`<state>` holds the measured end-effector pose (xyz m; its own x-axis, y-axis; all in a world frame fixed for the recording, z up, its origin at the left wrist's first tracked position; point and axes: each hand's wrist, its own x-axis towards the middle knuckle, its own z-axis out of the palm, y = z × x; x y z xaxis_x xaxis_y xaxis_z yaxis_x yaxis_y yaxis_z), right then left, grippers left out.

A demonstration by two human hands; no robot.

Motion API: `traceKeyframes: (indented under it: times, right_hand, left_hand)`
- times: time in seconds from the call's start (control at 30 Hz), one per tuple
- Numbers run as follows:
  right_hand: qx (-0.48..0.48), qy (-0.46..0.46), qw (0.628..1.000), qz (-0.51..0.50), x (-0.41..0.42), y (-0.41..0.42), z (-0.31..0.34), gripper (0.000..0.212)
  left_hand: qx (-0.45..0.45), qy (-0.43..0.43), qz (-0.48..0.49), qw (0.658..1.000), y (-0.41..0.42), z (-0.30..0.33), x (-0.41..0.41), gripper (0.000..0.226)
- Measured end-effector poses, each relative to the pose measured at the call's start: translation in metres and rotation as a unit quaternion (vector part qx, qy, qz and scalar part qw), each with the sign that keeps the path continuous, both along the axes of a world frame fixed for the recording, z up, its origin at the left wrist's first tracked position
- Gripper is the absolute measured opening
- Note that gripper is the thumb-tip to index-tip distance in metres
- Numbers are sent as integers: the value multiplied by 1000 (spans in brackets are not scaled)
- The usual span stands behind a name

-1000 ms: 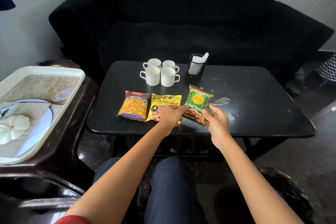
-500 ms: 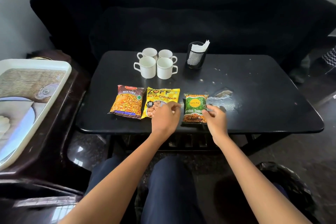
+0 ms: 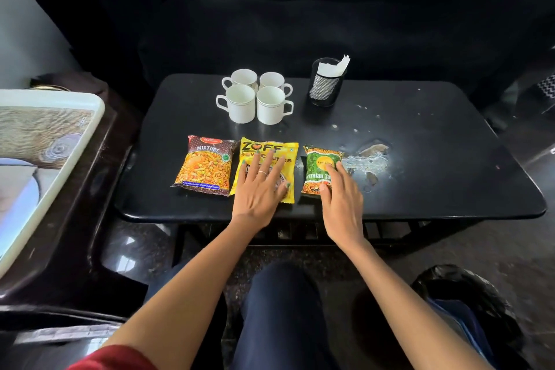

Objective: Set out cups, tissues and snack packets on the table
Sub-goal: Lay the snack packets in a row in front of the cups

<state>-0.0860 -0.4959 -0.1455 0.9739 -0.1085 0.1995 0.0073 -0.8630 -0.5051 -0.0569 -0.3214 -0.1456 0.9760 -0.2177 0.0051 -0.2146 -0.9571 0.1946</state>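
Note:
Three snack packets lie in a row near the front of the black table (image 3: 450, 165): a brown and orange mixture packet (image 3: 205, 166), a yellow packet (image 3: 286, 156) and a green packet (image 3: 316, 164). My left hand (image 3: 260, 186) rests flat on the yellow packet with fingers spread. My right hand (image 3: 341, 195) lies flat on the green packet's right part, fingers together. Behind them several white cups (image 3: 255, 96) stand in a tight cluster, with a black mesh holder of tissues (image 3: 327, 84) to their right.
A white tray (image 3: 45, 159) with a woven mat and a plate sits on a dark side table at the left. A black sofa (image 3: 300, 9) stands behind the table. Worn, pale patches mark the tabletop right of the green packet. A dark bag lies on the floor at lower right.
The green packet has been laid flat beside the yellow one. Both hands have gone from pinching its edges to lying flat, left hand on the yellow packet, right hand on the green one.

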Motion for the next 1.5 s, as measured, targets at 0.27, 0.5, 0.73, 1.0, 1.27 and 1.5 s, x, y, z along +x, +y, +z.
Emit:
traceKeyframes:
  times: [0.27, 0.5, 0.73, 1.0, 1.27, 1.5]
  right_hand:
    - [-9, 21, 999, 35, 20, 5, -2, 44]
    - [-32, 51, 998, 26, 28, 11, 1, 46]
    - [-40, 26, 998, 28, 25, 13, 18, 52]
    - [-198, 48, 972, 116, 37, 53, 22, 60]
    - [-259, 109, 954, 107, 52, 77, 11, 66]
    - [-270, 123, 948, 114, 64, 89, 11, 66]
  left_hand:
    - [20, -14, 29, 999, -6, -4, 9, 57]
    - [23, -11, 27, 999, -7, -3, 16, 59]
    - [-23, -63, 33, 997, 11, 7, 13, 56]
    - [-6, -65, 80, 995, 57, 6, 13, 60]
    - [9, -32, 89, 995, 66, 0, 16, 62]
    - [9, -26, 100, 995, 74, -1, 24, 62]
